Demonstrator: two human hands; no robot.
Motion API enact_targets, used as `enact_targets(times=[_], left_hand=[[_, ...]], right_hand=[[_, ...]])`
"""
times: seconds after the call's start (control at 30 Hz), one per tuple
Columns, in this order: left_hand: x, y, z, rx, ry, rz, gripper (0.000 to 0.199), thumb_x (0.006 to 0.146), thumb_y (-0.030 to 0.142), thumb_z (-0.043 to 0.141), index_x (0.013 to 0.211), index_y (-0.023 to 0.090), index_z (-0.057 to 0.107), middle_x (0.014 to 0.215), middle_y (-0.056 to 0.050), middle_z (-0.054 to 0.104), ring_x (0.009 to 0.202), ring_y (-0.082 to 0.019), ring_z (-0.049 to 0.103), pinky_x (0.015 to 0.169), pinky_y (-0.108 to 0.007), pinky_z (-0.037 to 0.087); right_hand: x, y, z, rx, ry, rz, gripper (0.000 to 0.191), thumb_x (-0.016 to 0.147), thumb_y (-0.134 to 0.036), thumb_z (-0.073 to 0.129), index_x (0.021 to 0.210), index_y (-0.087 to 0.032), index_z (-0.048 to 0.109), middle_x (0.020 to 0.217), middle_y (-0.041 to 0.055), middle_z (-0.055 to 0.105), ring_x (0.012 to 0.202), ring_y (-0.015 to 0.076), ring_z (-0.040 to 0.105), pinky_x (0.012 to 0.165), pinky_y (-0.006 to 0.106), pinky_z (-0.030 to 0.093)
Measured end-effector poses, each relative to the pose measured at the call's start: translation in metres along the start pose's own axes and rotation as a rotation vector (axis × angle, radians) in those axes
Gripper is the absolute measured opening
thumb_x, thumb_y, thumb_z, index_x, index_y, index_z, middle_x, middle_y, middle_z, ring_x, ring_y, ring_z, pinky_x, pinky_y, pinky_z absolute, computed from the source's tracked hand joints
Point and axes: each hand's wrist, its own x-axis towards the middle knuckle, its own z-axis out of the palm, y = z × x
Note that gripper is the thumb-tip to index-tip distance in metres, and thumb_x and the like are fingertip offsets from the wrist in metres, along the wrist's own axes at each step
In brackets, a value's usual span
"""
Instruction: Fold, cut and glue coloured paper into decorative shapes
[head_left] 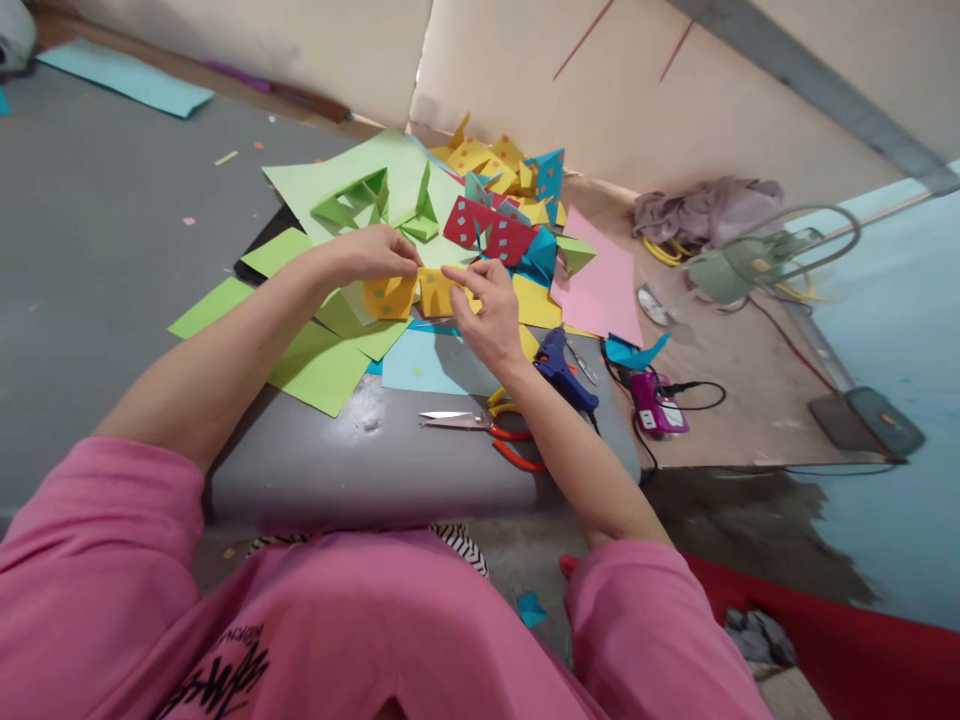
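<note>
A folded yellow paper piece with small green squares [436,293] is held up between my two hands over the light blue sheet. My left hand [379,255] has its fingers pressed together on the piece's upper left edge. On the right side, my right hand [487,305] pinches the same piece between thumb and fingers. Green sheets [319,368] lie under and left of the hands. Folded green pieces [352,203] stand just beyond my left hand. Red folded paper with light squares [491,232] rests beyond my right hand.
Scissors with red handles [459,421] and a blue glue gun [559,370] lie near my right forearm. Yellow and blue folded papers [499,165] are piled by the wall. A pink sheet [600,275] and a purple power socket [658,405] are at the right.
</note>
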Motion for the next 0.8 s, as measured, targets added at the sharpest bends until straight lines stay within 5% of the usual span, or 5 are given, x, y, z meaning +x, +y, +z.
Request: enact_targets(times=[0.23,0.47,0.8], left_hand=[[0.001,-0.001,0.0,0.013,0.0,0.0,0.042,0.074,0.037,0.058,0.11,0.027,0.079,0.093,-0.002,0.075,0.078,-0.018,0.062,0.064,-0.024,0.045],[-0.003,0.002,0.0,-0.031,0.0,-0.025,0.041,0.076,0.037,0.058,0.109,0.027,0.08,0.091,-0.003,0.075,0.078,-0.019,0.063,0.066,-0.025,0.046],[-0.003,-0.003,0.003,-0.111,0.077,0.032,0.04,0.072,0.04,0.064,0.105,0.026,0.08,0.082,-0.001,0.072,0.075,-0.017,0.06,0.063,-0.023,0.044]], right_hand=[[0.002,0.001,-0.004,-0.059,0.036,-0.021,0.027,0.099,-0.035,0.051,0.106,-0.026,0.075,0.097,0.0066,0.059,0.099,0.0235,0.057,0.091,0.04,0.05],[-0.001,0.002,0.001,-0.292,-0.106,-0.186,0.036,0.102,-0.026,0.041,0.12,-0.029,0.072,0.101,0.009,0.059,0.095,0.025,0.051,0.088,0.041,0.045],[-0.002,0.006,0.005,-0.481,-0.108,-0.312,0.041,0.104,-0.022,0.035,0.127,-0.025,0.069,0.102,0.0096,0.06,0.094,0.0234,0.048,0.085,0.039,0.042]])
